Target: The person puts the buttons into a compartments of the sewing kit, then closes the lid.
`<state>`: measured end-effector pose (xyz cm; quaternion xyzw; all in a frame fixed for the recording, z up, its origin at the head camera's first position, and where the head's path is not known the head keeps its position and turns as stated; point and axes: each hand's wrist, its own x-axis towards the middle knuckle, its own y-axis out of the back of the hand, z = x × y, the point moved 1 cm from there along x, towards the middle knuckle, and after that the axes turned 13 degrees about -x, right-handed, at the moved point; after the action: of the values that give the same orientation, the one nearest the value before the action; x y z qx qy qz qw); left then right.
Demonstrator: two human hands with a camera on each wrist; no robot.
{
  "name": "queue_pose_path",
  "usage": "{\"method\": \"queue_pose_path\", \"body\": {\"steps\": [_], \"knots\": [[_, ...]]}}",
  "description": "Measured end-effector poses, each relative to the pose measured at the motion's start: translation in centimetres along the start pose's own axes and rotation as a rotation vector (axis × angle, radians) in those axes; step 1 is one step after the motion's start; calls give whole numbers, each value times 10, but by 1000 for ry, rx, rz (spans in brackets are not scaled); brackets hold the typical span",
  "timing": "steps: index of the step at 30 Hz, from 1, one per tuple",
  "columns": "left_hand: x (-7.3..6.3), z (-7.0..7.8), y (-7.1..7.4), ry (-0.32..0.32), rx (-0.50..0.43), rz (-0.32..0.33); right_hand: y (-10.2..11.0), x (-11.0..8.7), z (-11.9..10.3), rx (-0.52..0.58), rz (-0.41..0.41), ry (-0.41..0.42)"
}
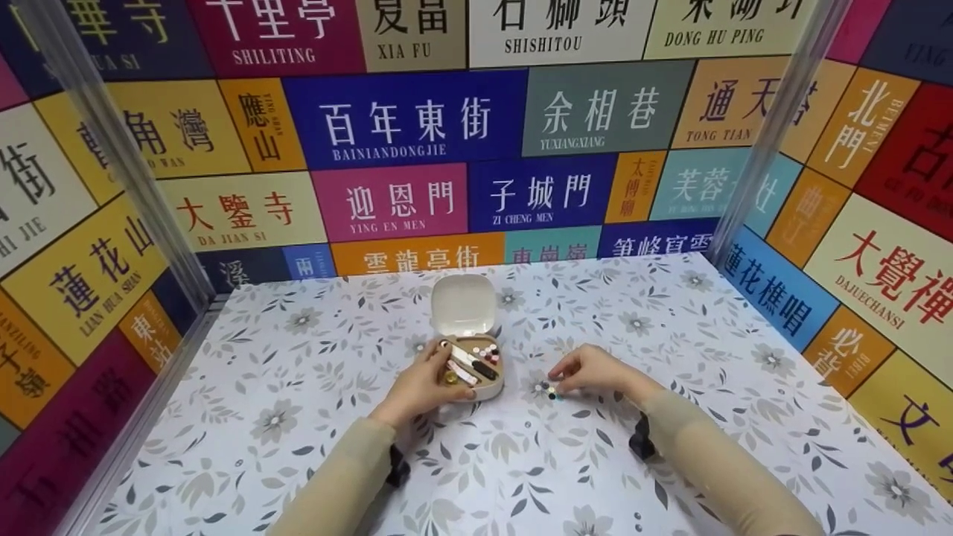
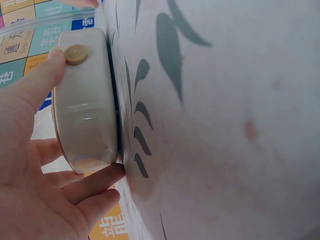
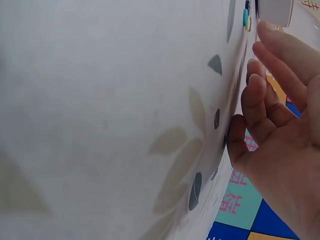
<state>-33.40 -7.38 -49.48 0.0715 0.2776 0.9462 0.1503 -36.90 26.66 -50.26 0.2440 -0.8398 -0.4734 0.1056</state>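
Observation:
A small off-white case (image 1: pixel 488 389) stands on the table with its lid (image 1: pixel 463 304) raised. My left hand (image 1: pixel 421 380) grips its left side, the thumb beside a tan round knob (image 2: pixel 76 54) on the front wall, fingers around the other side. Inside lie white sticks, a dark stick (image 1: pixel 485 369) and several red and white round pieces (image 1: pixel 490 353), too small to identify for sure. To the right of the case, my right hand (image 1: pixel 599 370) hovers low, fingers loosely bent, beside several small button-like discs (image 1: pixel 552 394). One disc (image 3: pixel 245 18) is teal. I see nothing between its fingers.
A white cloth with grey flowers and leaves covers the table (image 1: pixel 298 417). Panels with Chinese place names (image 1: pixel 406 119) stand behind and on both sides. Clear upright strips (image 1: pixel 774 126) mark the corners.

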Motion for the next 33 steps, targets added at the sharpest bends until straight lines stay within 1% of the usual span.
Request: {"method": "queue_pose_path", "body": {"steps": [3, 5, 12, 19, 23, 30, 33], "knots": [[0, 0, -1, -1, -14, 1, 0, -5, 0, -20, 2, -20], [0, 0, -1, -3, -25, 3, 0, -6, 0, -33, 4, -18], [0, 1, -1, -39, 7, -2, -4, -10, -4, -65, 7, -2], [0, 2, 0, -20, 6, -1, -5, -11, -7, -114, 44, 35], [1, 2, 0, -12, 9, 0, -5, -12, -9, -133, 57, 29], [0, 2, 0, 8, -34, -6, -6, -11, -11, -156, 64, 12], [-1, 3, 0, 15, -32, -8, -5, -11, -12, -163, 67, 20]]}}
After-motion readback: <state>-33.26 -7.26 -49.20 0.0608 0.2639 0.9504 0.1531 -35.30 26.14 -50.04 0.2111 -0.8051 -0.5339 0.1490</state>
